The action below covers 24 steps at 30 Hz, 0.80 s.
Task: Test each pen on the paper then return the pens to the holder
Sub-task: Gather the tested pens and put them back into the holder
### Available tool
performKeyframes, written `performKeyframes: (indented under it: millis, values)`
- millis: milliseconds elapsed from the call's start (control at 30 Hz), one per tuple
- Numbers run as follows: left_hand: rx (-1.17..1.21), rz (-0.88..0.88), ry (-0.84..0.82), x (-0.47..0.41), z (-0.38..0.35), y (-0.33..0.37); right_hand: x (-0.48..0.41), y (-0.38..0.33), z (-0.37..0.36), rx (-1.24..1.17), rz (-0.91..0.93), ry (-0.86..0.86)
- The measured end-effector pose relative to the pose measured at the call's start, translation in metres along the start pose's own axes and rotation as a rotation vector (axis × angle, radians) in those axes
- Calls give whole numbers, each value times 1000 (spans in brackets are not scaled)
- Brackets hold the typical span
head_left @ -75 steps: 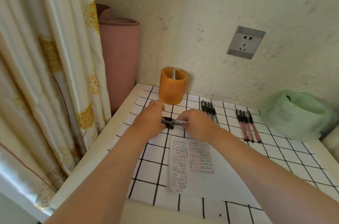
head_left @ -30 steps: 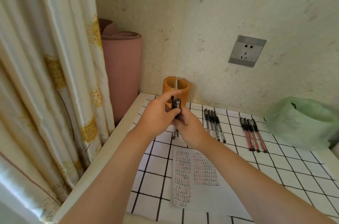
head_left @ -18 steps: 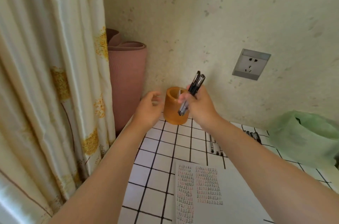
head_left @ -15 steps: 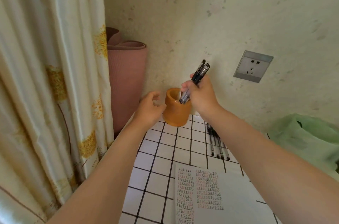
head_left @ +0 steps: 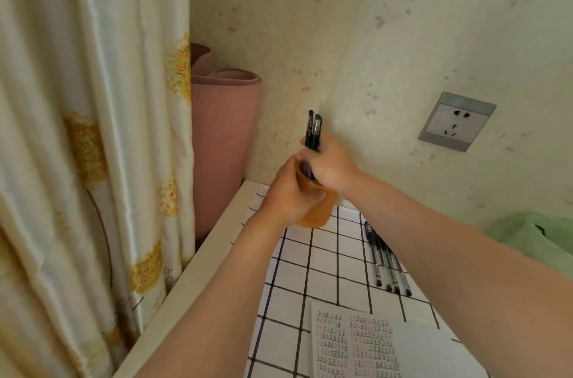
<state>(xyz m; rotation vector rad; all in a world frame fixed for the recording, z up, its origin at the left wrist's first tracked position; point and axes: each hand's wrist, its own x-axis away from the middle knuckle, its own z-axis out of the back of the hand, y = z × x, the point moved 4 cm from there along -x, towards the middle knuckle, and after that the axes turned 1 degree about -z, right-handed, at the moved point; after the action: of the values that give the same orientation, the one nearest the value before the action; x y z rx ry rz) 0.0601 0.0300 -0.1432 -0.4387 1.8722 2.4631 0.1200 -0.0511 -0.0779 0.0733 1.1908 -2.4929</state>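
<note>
Now the return step is in hand. The left hand (head_left: 288, 191) curls round the orange holder (head_left: 317, 215) at the table's back left corner, steadying it. Just right, a bundle of black pens (head_left: 313, 132) stands nearly upright, its lower ends seeming to dip into the holder's mouth, gripped by the curled fingers of the right hand (head_left: 331, 163). Next, I judge, that grip must loosen so the bundle slides fully in without tipping the holder. Further right, more black pens (head_left: 387, 263) lie side by side on the checked cloth (head_left: 322, 278), above the written-on paper (head_left: 403, 346); these look next in line.
</note>
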Motion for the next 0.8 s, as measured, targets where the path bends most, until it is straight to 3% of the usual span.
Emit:
performKeyframes:
  millis: [200, 333, 500, 633, 800]
  values:
    - [-88, -33, 62, -1, 3, -4, 5, 9, -2, 509, -52, -51]
    - [-112, -49, 84, 3, -3, -2, 7, 17, -1, 637, -82, -53]
    - [-70, -35, 51, 5, -6, -2, 8, 23, 10, 623, -57, -30]
    - [-110, -55, 29, 5, -6, 1, 16, 20, 21, 482, -10, -57]
    - [-201, -129, 375, 29, 1, 29, 45, 34, 53, 258, -23, 24]
